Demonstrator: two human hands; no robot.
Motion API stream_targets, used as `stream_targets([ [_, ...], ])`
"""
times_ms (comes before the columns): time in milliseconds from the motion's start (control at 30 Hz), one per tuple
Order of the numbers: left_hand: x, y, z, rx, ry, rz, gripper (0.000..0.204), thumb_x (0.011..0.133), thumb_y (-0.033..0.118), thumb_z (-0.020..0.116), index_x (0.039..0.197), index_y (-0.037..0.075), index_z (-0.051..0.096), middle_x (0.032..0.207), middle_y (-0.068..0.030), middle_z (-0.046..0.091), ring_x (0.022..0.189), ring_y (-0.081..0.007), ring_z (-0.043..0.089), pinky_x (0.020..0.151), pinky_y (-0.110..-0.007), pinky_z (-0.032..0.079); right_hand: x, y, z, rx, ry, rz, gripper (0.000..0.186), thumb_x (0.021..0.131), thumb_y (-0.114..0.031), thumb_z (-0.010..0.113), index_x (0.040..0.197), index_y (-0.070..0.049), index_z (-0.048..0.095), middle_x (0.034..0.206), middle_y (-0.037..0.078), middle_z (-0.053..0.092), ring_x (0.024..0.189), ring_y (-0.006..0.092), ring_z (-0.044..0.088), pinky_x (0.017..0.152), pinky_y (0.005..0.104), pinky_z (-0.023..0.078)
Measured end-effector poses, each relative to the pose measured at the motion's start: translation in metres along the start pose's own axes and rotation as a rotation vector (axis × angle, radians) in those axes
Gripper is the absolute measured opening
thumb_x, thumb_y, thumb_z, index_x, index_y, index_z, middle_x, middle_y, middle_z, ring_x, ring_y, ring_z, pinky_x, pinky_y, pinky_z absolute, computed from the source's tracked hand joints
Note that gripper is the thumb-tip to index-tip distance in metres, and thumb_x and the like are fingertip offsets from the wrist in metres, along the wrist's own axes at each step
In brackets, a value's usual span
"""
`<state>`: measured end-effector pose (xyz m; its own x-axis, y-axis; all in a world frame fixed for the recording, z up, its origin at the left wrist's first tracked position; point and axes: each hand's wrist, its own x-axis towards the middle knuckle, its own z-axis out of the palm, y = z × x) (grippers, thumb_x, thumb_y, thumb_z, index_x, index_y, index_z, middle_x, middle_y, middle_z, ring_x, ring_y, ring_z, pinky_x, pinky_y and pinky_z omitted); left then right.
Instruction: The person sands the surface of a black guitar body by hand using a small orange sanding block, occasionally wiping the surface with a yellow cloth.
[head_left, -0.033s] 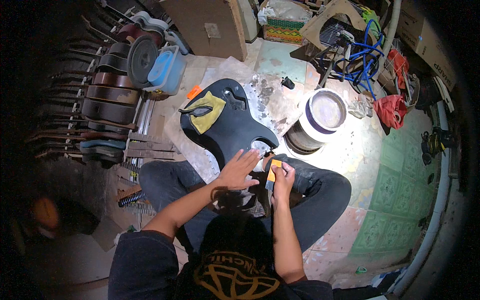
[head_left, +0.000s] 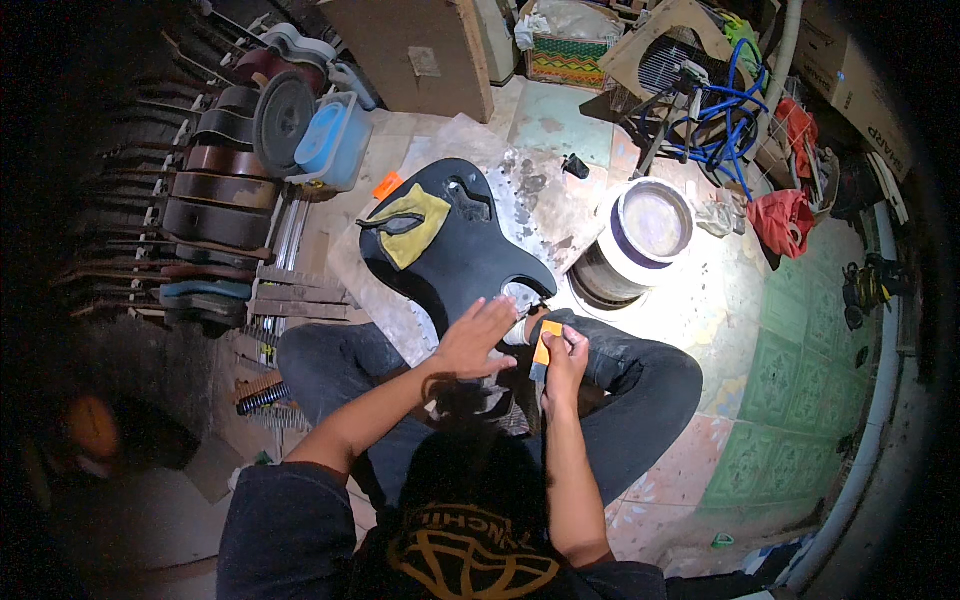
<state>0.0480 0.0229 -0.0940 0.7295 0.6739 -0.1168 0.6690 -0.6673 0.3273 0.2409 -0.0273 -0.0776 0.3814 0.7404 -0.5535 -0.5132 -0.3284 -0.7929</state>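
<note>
A glossy black electric guitar body (head_left: 455,235) lies flat before me, its near end between my crossed legs. My left hand (head_left: 478,340) rests palm down on its near part, fingers stretched out. In my right hand (head_left: 567,365), fingers and thumb pinch a flat orange-and-grey block (head_left: 552,338) just right of the body's near edge. Toward the far left of the body lies a crumpled yellow cloth (head_left: 420,225) with a dark fold. Beyond its left edge is a small orange piece (head_left: 388,184).
A stained pale sheet (head_left: 525,180) lies under the guitar body. Right of it stands a round tub (head_left: 652,225). Several guitars (head_left: 220,190) hang in a rack at left, beside a blue plastic container (head_left: 335,145). A blue hose (head_left: 738,110) coils at the far right.
</note>
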Motion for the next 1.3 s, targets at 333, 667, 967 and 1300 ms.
stream_targets([
  [333, 0.086, -0.096, -0.017, 0.128, 0.366, -0.582, 0.099, 0.092, 0.062, 0.057, 0.157, -0.007, 0.026, 0.166, -0.0258, 0.022, 0.155, -0.0386, 0.019, 0.125, -0.054, 0.015, -0.002, -0.001, 0.006, 0.006, 0.002, 0.053, 0.047, 0.088, -0.007, 0.072, 0.126, 0.004, 0.048, 0.111, 0.014, 0.064, 0.097, 0.0172, 0.062, 0.086, 0.0308, 0.051],
  [667, 0.081, -0.037, -0.018, 0.034, 0.065, 0.213, 0.089, 0.090, 0.057, 0.061, 0.154, 0.000, 0.037, 0.162, -0.0199, 0.035, 0.154, -0.0345, 0.026, 0.124, -0.053, 0.018, -0.002, 0.003, 0.008, 0.063, -0.030, 0.064, 0.045, 0.089, -0.009, 0.073, 0.126, 0.002, 0.051, 0.104, 0.009, 0.061, 0.091, 0.0142, 0.060, 0.080, 0.0277, 0.051],
  [967, 0.096, -0.078, -0.013, 0.234, 0.331, -0.394, 0.083, 0.097, 0.053, 0.054, 0.156, -0.001, 0.033, 0.164, -0.0209, 0.031, 0.154, -0.0351, 0.024, 0.124, -0.055, 0.019, -0.003, 0.002, 0.009, 0.083, -0.026, 0.061, 0.047, 0.086, -0.012, 0.076, 0.125, 0.000, 0.052, 0.104, 0.008, 0.062, 0.091, 0.0151, 0.060, 0.081, 0.0300, 0.051],
  [1300, 0.060, 0.007, 0.007, 0.192, 0.095, 0.115, 0.075, 0.096, 0.047, 0.055, 0.151, -0.002, 0.041, 0.161, -0.0204, 0.036, 0.151, -0.0353, 0.030, 0.123, -0.050, 0.023, -0.003, 0.002, 0.002, -0.012, 0.044, -0.005, 0.047, 0.088, -0.014, 0.074, 0.127, 0.002, 0.053, 0.111, 0.012, 0.063, 0.096, 0.0171, 0.062, 0.086, 0.0312, 0.051],
])
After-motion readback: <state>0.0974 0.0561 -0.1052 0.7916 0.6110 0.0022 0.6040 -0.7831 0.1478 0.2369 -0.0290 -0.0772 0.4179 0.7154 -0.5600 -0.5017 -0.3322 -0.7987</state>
